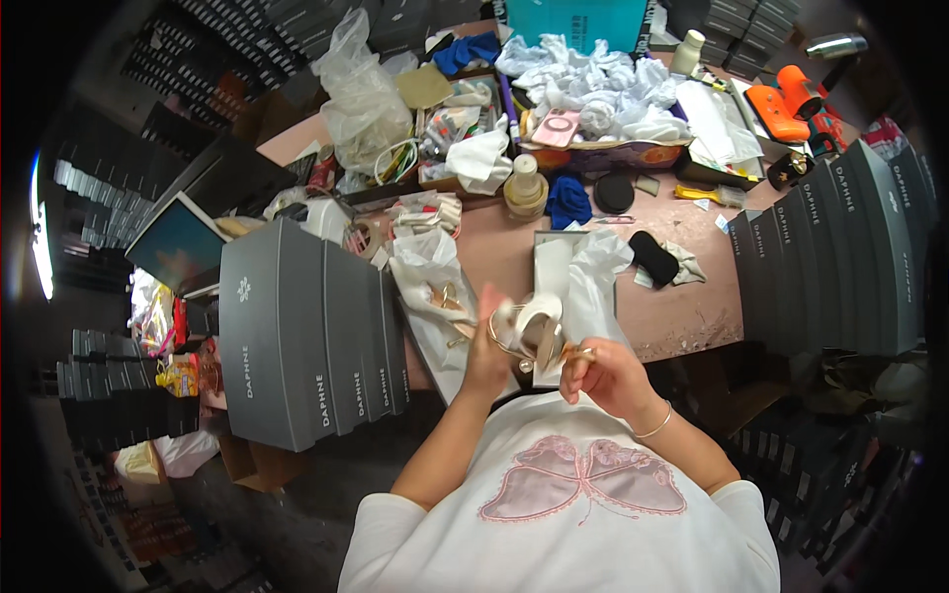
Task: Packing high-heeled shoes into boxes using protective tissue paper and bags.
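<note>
In front of my chest I hold a white heeled shoe with thin gold straps. My left hand is closed round its side, with the fingertips blurred by motion. At the shoe's right, my right hand is closed in a pinch on a thin gold strap; the exact grip is small and partly hidden. Another pale shoe with gold straps lies to the left on white tissue paper in an open box. Behind the held shoe is an open grey box, with white tissue spilling over its right side.
Grey shoeboxes are stacked at left and right. Further back on the table are a beige bottle, a blue cloth, a black round pad, a yellow-handled brush and a carton of crumpled white paper.
</note>
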Demonstrator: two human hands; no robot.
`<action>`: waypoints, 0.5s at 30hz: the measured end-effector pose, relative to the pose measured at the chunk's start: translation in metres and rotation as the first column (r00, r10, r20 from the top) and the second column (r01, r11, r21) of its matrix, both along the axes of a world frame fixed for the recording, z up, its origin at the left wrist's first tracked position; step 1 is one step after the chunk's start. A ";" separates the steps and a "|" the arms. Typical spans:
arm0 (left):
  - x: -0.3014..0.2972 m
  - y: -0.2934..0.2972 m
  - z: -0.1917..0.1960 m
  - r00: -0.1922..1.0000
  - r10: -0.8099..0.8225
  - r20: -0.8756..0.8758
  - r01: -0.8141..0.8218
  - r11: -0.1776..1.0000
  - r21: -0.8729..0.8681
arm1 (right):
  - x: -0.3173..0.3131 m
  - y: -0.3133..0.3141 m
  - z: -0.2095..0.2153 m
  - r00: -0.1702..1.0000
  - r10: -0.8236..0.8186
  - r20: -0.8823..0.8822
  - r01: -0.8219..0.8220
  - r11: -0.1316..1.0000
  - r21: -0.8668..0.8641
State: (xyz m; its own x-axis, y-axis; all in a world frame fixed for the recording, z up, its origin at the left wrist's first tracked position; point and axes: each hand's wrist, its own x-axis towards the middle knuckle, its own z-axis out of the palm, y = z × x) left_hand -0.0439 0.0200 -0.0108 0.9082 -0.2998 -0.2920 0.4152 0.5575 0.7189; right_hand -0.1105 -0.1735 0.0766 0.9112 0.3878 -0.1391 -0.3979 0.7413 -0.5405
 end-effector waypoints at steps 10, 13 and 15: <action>0.015 -0.008 0.044 0.769 -0.581 0.267 0.518 0.811 0.271 | 0.017 -0.018 0.002 0.964 -0.064 -0.256 0.162 0.909 0.385; 0.006 -0.011 0.044 0.816 -0.553 0.169 0.520 0.830 0.203 | 0.024 -0.027 -0.006 0.932 -0.131 -0.337 0.253 0.902 0.350; 0.002 -0.012 0.043 0.827 -0.553 0.099 0.519 0.820 0.243 | 0.023 -0.029 -0.018 0.925 -0.139 -0.354 0.255 0.918 0.305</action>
State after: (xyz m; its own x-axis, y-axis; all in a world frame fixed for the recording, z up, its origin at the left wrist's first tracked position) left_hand -0.0418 0.0082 0.0325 0.6585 -0.7044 -0.2650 0.4783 0.1198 0.8700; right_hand -0.0876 -0.2024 0.0582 0.9023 0.2810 -0.3270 -0.3319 0.9368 -0.1108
